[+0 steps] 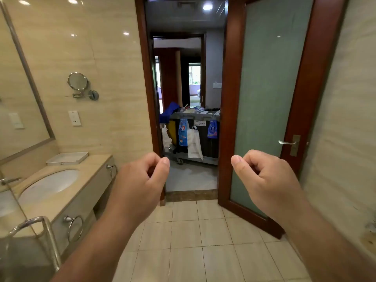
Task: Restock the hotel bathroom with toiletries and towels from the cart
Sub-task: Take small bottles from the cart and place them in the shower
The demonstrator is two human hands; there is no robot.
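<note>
Both hands are raised in the lower middle of the frame, fingers curled into loose fists with thumbs resting against forefingers. The left hand and the right hand hold nothing. Between them, at the centre of the frame beyond the open doorway, stands the grey housekeeping cart, with a blue cloth draped over its left end and a white paper bag hanging on its front. At the right the frosted-glass door with dark wooden frame stands open. At the left, the beige stone surface carries a white oval sink and a shallow white rectangular tray. A chrome towel ring hangs on its front, bare.
</note>
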